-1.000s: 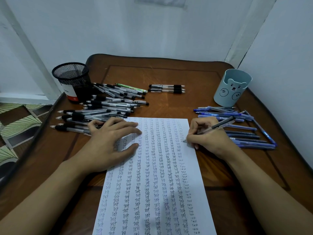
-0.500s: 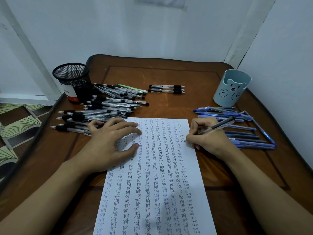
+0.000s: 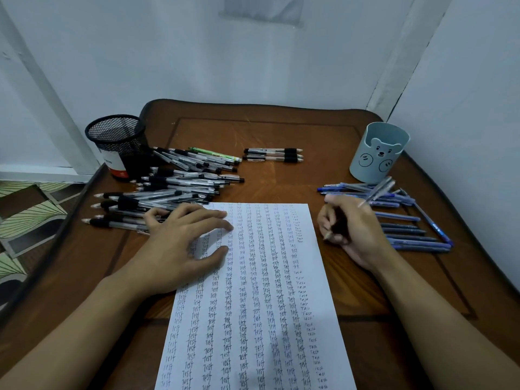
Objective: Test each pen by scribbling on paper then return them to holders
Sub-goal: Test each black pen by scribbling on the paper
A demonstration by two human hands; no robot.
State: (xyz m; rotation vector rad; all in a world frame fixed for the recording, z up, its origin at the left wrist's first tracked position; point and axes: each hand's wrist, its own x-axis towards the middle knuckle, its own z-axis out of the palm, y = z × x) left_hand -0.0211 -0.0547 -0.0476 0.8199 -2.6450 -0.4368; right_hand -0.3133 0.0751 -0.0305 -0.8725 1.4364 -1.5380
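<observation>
Pen (image 3: 377, 191) pinched in grip of right hand (image 3: 351, 229) beside paper (image 3: 267, 277); left hand (image 3: 180, 243) flat on it

Left hand (image 3: 183, 243) lies flat and spread; right hand (image 3: 349, 229) curls round a pen (image 3: 377, 191).

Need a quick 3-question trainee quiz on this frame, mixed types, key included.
1. Which stands next to the blue pens: the black mesh holder or the blue bear holder?
2. True or false: the right hand holds a pen.
3. The left hand rests on: A) the paper; B) the black mesh holder; C) the blue bear holder.
Key: 1 blue bear holder; 2 true; 3 A.
</observation>
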